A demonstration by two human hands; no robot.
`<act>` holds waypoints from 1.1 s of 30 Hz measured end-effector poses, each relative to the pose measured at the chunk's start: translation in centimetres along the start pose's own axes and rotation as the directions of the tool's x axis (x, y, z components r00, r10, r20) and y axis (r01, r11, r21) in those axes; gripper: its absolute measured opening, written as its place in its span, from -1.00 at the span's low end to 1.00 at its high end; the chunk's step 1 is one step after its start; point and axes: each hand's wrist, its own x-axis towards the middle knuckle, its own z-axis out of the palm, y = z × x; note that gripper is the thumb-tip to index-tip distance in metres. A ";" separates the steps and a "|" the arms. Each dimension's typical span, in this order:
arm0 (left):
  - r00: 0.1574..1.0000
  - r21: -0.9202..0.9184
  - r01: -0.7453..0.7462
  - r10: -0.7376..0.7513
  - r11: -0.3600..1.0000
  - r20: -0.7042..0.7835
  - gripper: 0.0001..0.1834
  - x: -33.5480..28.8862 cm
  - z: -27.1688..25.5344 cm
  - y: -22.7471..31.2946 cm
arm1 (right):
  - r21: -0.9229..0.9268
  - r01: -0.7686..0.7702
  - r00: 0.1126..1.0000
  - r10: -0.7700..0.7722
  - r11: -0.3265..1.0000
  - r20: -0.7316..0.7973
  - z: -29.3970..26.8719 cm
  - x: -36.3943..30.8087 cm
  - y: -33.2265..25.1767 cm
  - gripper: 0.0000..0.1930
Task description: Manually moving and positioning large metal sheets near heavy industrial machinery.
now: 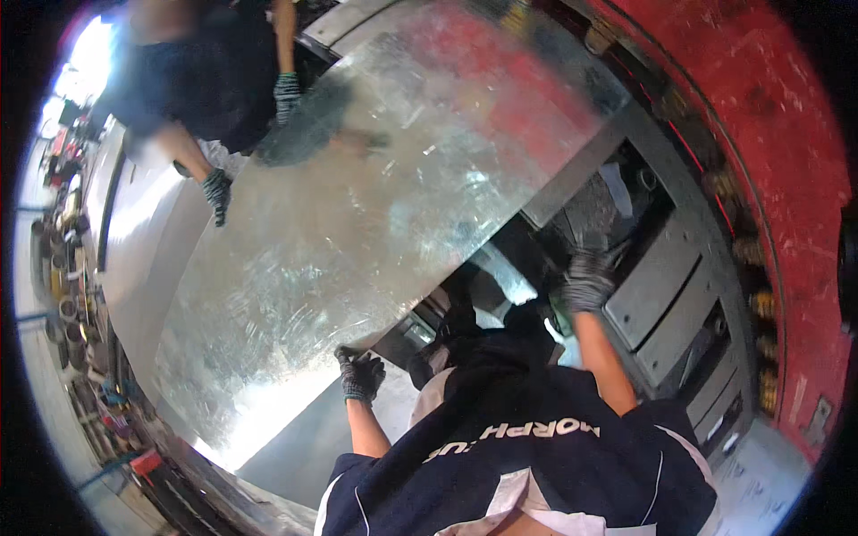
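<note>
A large shiny metal sheet (357, 214) with scuffs and smears lies tilted across the middle, reflecting red along its far right part. My left hand (360, 373), in a dark striped knit glove, is closed at the sheet's near edge. My right hand (587, 279), gloved alike, is away from the sheet, over the slotted grey machine bed (655, 299). Its fingers are smeared and merge with the dark gap around them, so I cannot make out whether they hold anything.
Across the sheet stands a co-worker (192, 80) in dark clothing, with one gloved hand (216, 195) by its left edge and the other (287, 96) at its far edge. A red machine body (769, 116) rises at right. Assorted round parts (67, 308) crowd the far left.
</note>
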 end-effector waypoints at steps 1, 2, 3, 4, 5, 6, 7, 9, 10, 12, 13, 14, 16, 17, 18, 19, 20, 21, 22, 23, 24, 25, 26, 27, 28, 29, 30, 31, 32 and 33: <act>0.999 0.009 0.025 -0.025 1.000 -0.023 -0.01 -1.5 0.6 0.5 | 0.031 0.303 0.953 -0.303 0.952 -0.003 1.9 -2.2 -4.0 -0.51; 0.996 -0.018 0.031 -0.032 0.999 -0.088 -0.04 -2.7 -1.6 1.0 | 0.321 0.442 0.682 -0.547 0.837 0.486 -2.1 -2.7 -11.5 -0.50; 0.968 -0.071 0.003 0.015 0.997 0.250 -0.06 -0.4 -0.3 2.9 | 0.495 0.468 0.675 -0.657 0.732 0.335 6.4 -3.7 -12.2 -0.51; 0.953 -0.040 0.029 -0.015 0.999 0.304 -0.09 4.3 10.0 2.9 | 0.550 0.463 0.728 -0.652 0.695 0.212 14.9 -1.3 -6.3 -0.52; 0.994 -0.125 -0.026 0.038 0.992 0.099 -0.12 3.4 5.1 2.6 | 0.936 0.226 0.724 -0.690 0.270 0.024 10.7 -4.4 -15.0 -0.43; 0.995 -0.205 -0.083 0.070 0.975 -0.071 -0.15 1.9 2.2 1.8 | 0.903 -0.315 0.572 -0.701 0.293 0.427 5.8 -5.0 -19.6 -0.38; 0.975 -0.268 -0.195 0.156 0.943 -0.158 -0.17 0.4 -1.5 1.4 | 0.584 -0.737 0.303 -0.608 0.339 0.734 -0.8 -5.7 -24.9 -0.33; 0.958 -0.213 -0.280 0.257 0.936 -0.129 -0.20 1.0 -1.2 1.4 | 0.715 -0.647 0.595 -0.411 0.265 0.691 -2.2 -6.0 -26.4 -0.24; 0.961 -0.124 -0.276 0.272 0.953 -0.043 -0.21 1.8 1.0 1.6 | 0.800 -0.473 0.759 -0.291 0.370 0.583 -0.4 -5.0 -24.9 -0.22; 0.803 0.847 -0.456 0.536 0.272 0.261 -0.09 4.5 -10.2 4.2 | 0.811 -0.505 0.718 -0.378 0.295 0.585 -4.7 -5.9 -27.8 -0.17; 0.906 0.516 -0.408 0.406 0.754 0.123 -0.09 4.7 -5.2 1.6 | 0.778 -0.538 0.706 -0.332 0.325 0.626 -3.4 -5.0 -25.5 -0.13; 0.975 0.042 -0.222 0.223 0.974 -0.005 -0.07 1.9 4.8 -0.5 | 0.750 -0.569 0.728 -0.219 0.338 0.650 -2.5 -3.3 -21.4 -0.13; 0.957 0.076 -0.290 0.289 0.954 0.027 -0.10 1.3 3.4 -0.6 | 0.662 -0.615 0.700 -0.091 0.429 0.709 -9.1 -1.9 -21.2 -0.12; 0.943 0.122 -0.330 0.321 0.936 0.088 -0.12 2.1 2.9 -0.8 | 0.656 -0.672 0.669 -0.099 0.344 0.737 -8.7 -1.7 -20.9 -0.13; 0.919 0.171 -0.387 0.364 0.906 0.151 -0.11 3.0 2.0 -0.4 | 0.665 -0.672 0.669 -0.117 0.326 0.734 -7.3 -1.4 -21.0 -0.13; 0.807 0.493 -0.590 0.488 0.640 0.332 0.02 5.4 -4.0 1.5 | 0.743 -0.624 0.731 -0.154 0.243 0.665 -7.2 -1.1 -23.6 -0.14; 0.956 0.080 -0.219 0.197 0.972 0.217 0.00 5.5 2.8 -0.3 | 0.775 -0.599 0.790 -0.005 0.204 0.612 -3.5 0.1 -20.8 -0.15; 0.977 0.110 -0.160 0.142 0.981 0.156 -0.02 4.7 6.7 -1.1 | 0.763 -0.613 0.781 0.016 0.205 0.624 -2.7 0.8 -19.6 -0.15; 0.992 0.130 -0.108 0.098 0.986 0.084 -0.03 3.9 9.2 -1.8 | 0.724 -0.682 0.726 -0.027 0.107 0.687 -2.9 1.2 -18.7 -0.15; 0.994 0.144 -0.094 0.083 0.985 0.076 -0.03 2.7 12.1 -2.9 | 0.672 -0.741 0.670 -0.072 0.009 0.739 -3.1 1.2 -18.0 -0.15; 0.987 0.127 -0.111 0.094 0.986 0.133 -0.05 1.2 15.6 -4.0 | 0.664 -0.747 0.663 -0.054 -0.001 0.746 -2.9 1.1 -17.5 -0.15; 0.975 0.097 -0.137 0.117 0.986 0.189 -0.08 0.4 18.4 -4.8 | 0.676 -0.732 0.672 -0.074 0.083 0.737 -2.5 1.1 -17.5 -0.15; 0.976 0.105 -0.132 0.111 0.986 0.189 -0.08 -0.5 21.1 -5.2 | 0.684 -0.711 0.679 -0.094 0.165 0.728 -2.1 1.2 -17.5 -0.15; 0.795 0.096 0.062 -0.107 0.993 0.598 -0.15 -1.3 24.0 -5.6 | 0.715 -0.652 0.715 -0.110 0.252 0.691 -1.0 1.1 -17.4 -0.11; 0.422 0.162 0.239 -0.252 0.958 0.871 -0.22 -1.3 25.5 -5.7 | 0.714 -0.656 0.712 -0.112 0.247 0.693 -1.1 1.3 -18.1 -0.11; 0.426 0.167 0.236 -0.256 0.957 0.868 -0.22 -0.7 26.9 -6.1 | 0.685 -0.684 0.692 -0.072 0.252 0.718 -1.3 1.7 -18.9 -0.12; 0.485 0.459 -0.577 -0.169 0.675 0.858 -0.26 0.3 27.1 -6.0 | 0.659 -0.706 0.672 -0.052 0.259 0.739 -2.3 1.8 -20.1 -0.12; 0.483 0.467 -0.866 -0.065 -0.178 0.873 -0.27 1.6 26.1 -5.8 | 0.591 -0.690 0.619 -0.082 0.419 0.781 -4.4 2.7 -20.3 -0.03; 0.483 0.465 -0.866 -0.070 -0.187 0.873 -0.27 2.5 26.3 -5.4 | 0.594 -0.693 0.620 -0.083 0.409 0.780 -4.1 3.8 -19.4 -0.03; 0.533 0.530 -0.846 -0.060 -0.057 0.844 -0.34 3.2 26.4 -4.3 | 0.606 -0.739 0.625 -0.040 0.294 0.780 -3.8 4.9 -18.9 0.02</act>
